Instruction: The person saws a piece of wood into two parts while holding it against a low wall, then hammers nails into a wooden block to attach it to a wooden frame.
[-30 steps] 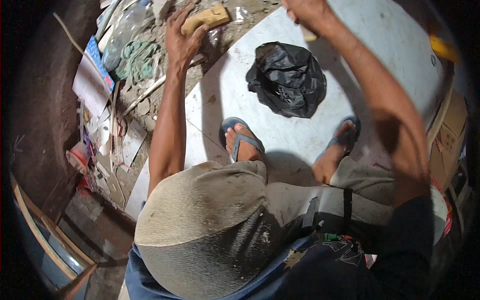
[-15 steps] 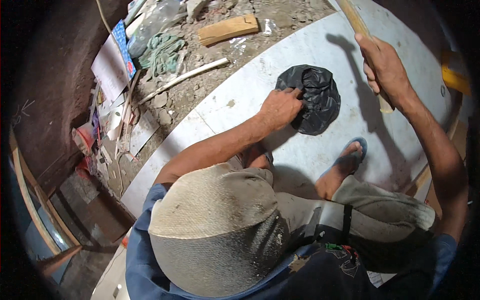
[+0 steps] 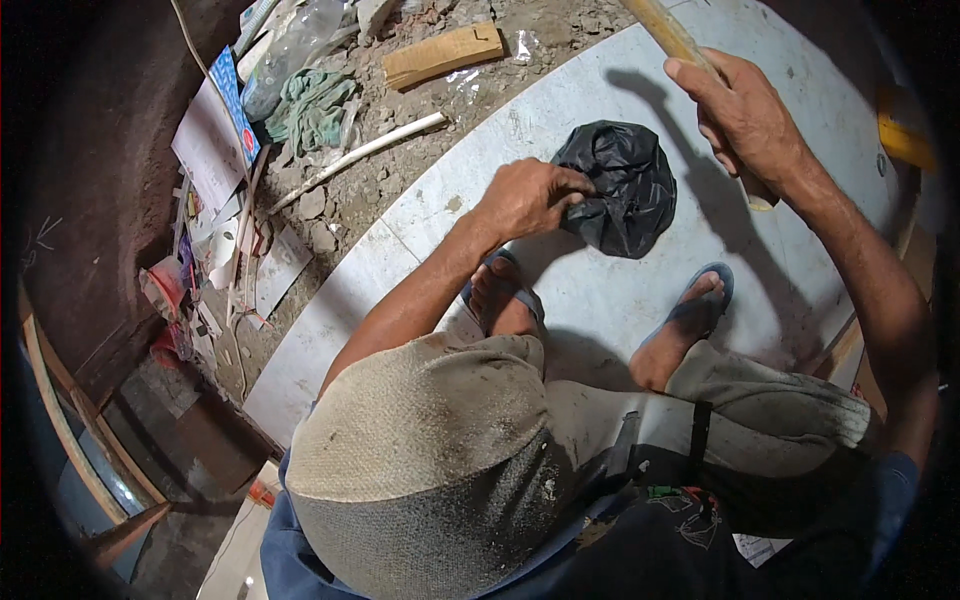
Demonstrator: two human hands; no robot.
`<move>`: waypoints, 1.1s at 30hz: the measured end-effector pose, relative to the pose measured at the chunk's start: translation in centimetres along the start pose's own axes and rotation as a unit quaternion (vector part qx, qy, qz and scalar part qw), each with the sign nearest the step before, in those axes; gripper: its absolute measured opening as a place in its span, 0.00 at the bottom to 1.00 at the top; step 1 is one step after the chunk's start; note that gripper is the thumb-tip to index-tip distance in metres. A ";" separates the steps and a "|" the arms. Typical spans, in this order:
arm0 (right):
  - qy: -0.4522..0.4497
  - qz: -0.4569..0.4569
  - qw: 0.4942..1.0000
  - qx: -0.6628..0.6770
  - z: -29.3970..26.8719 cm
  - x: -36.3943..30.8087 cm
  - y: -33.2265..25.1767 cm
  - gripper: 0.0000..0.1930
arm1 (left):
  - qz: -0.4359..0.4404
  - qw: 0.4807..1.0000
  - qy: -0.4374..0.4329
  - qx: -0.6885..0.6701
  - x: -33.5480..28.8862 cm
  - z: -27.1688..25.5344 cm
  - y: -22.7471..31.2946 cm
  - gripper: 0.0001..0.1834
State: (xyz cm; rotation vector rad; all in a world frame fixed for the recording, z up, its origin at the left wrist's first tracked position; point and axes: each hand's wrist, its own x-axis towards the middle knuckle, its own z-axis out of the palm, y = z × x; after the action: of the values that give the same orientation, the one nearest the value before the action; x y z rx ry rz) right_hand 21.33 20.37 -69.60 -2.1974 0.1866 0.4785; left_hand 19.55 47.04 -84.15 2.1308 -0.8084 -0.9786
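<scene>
Two bare hands work over a large pale round board point(image 3: 640, 300) lying on the rubble-strewn floor. The left hand point(image 3: 525, 197) pinches the crumpled black plastic bag point(image 3: 622, 185) at its left edge, the grip pressed together on the film, apparently to steady or open it. The bag sits near the board's centre, bulging; its contents are hidden. The right hand point(image 3: 745, 120) wraps closed around a long pale wooden stick point(image 3: 672, 35), held raised above the board. Sandalled feet point(image 3: 690, 315) brace on the board just below the bag.
</scene>
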 end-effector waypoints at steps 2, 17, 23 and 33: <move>-0.018 0.009 1.000 0.003 0.4 0.2 0.1 0.27 | 0.031 0.999 0.012 -0.011 -0.2 1.0 -0.2 0.17; -0.029 0.063 0.997 0.043 -0.2 -0.9 -0.2 0.25 | 0.084 0.980 0.088 0.157 0.5 0.7 3.7 0.18; -0.017 0.058 0.998 0.027 -0.3 -0.4 -0.2 0.24 | 0.012 0.827 0.257 -0.500 -0.2 -3.6 -0.2 0.07; -0.060 0.049 0.992 0.103 3.3 1.8 -2.0 0.19 | -0.032 0.789 0.446 -0.421 0.1 -12.6 -11.0 0.17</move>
State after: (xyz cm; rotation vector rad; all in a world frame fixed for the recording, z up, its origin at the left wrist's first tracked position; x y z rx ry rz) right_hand 22.64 24.25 -70.74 -1.9578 0.2686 0.6157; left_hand 32.60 57.29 -86.09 1.5033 0.1863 -0.1596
